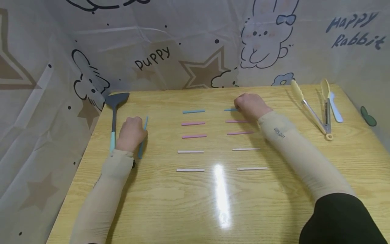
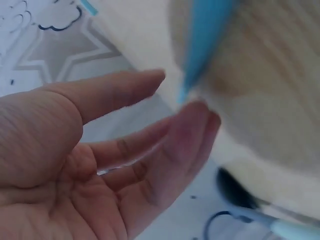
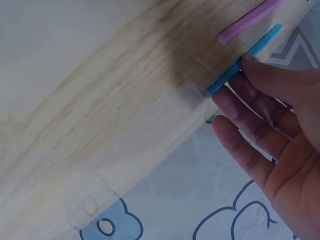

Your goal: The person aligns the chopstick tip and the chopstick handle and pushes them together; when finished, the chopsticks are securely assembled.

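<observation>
A blue stick lies slanted beside my left hand. In the left wrist view the left hand's thumb and fingers are apart, and the blue stick is just beyond the fingertips. At the back of the table my right hand pinches another blue stick. In the right wrist view this blue stick is between thumb and fingers, next to a pink stick. The right hand hides part of its length in the head view.
Two columns of sticks lie on the wooden table: a blue stick, pink sticks and white sticks. A dark spatula is at the left. Tongs and a light-blue utensil lie at the right.
</observation>
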Demonstrator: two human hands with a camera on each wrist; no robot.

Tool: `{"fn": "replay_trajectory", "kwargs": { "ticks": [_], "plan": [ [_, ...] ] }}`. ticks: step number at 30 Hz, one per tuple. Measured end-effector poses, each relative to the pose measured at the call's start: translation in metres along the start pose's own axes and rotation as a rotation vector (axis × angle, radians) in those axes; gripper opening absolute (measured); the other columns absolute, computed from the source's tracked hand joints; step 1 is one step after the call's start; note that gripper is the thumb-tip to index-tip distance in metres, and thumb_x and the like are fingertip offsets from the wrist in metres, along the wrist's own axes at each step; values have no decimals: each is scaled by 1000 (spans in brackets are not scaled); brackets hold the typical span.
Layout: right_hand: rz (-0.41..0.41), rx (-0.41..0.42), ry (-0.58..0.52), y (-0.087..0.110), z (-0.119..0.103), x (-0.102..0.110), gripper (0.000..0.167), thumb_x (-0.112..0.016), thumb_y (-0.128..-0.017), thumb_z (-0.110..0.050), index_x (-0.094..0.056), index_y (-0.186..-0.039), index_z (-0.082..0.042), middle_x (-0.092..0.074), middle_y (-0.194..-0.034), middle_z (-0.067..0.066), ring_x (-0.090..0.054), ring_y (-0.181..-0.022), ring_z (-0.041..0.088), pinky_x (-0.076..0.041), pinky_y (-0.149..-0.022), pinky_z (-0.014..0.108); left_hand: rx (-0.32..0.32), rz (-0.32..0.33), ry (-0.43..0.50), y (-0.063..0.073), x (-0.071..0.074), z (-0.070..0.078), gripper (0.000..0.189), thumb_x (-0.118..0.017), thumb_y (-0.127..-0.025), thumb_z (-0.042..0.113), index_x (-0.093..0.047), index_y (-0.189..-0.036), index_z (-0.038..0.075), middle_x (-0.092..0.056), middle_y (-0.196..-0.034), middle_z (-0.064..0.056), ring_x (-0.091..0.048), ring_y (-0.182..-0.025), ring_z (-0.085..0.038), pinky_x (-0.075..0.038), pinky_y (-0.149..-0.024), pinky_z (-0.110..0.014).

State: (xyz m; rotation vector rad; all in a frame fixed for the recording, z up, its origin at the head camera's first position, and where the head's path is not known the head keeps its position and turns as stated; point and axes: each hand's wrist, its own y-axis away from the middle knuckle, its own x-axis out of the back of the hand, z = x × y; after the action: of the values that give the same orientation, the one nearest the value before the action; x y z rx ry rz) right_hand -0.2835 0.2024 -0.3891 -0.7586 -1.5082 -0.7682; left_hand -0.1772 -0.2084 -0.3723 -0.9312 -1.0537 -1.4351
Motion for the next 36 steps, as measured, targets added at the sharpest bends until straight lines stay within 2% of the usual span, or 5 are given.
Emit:
{"fn": "replay_trajectory", "kwargs": {
  "ticks": [8,14,22,28,36],
  "plan": [
    [10,6,32,-2,0,-3,7,-63,-90,4,-59,-86,-1,-62,-82,12,-62,-74,29,-55,-67,43,-139,90,-89,-4,3,43,24,-61,-97,13,-58,-104,-9,-60,-85,-23,-59,-67,-31,-52,-58,-45],
    [3,10,23,-2,0,0,16,-54,-89,13,-50,-92,-2,-60,-77,12,-60,-67,29,-55,-61,43,-288,95,-128,-23,-4,76,25,-64,-96,13,-62,-114,-4,-63,-104,-20,-63,-90,-34,-54,-73,-46],
    [45,59,-22,3,-10,12,23,-57,-91,13,-49,-107,-2,-67,-88,15,-64,-71,30,-56,-64,40,-476,72,-251,-60,-31,119,38,-62,-97,14,-56,-132,1,-64,-112,-15,-64,-94,-28,-54,-77,-38],
    [70,74,-7,6,-15,13,20,-56,-92,11,-49,-104,-3,-66,-81,11,-59,-60,24,-52,-54,36,-468,9,-339,-79,-50,129,36,-59,-98,8,-55,-134,3,-62,-118,-15,-61,-103,-31,-52,-85,-40],
    [81,64,6,9,-15,15,15,-56,-94,8,-50,-101,-4,-66,-79,11,-57,-57,24,-51,-49,37,-405,4,-356,-90,-59,130,13,-62,-96,4,-69,-107,3,-63,-105,-14,-61,-94,-29,-55,-78,-41]
  ]
}}
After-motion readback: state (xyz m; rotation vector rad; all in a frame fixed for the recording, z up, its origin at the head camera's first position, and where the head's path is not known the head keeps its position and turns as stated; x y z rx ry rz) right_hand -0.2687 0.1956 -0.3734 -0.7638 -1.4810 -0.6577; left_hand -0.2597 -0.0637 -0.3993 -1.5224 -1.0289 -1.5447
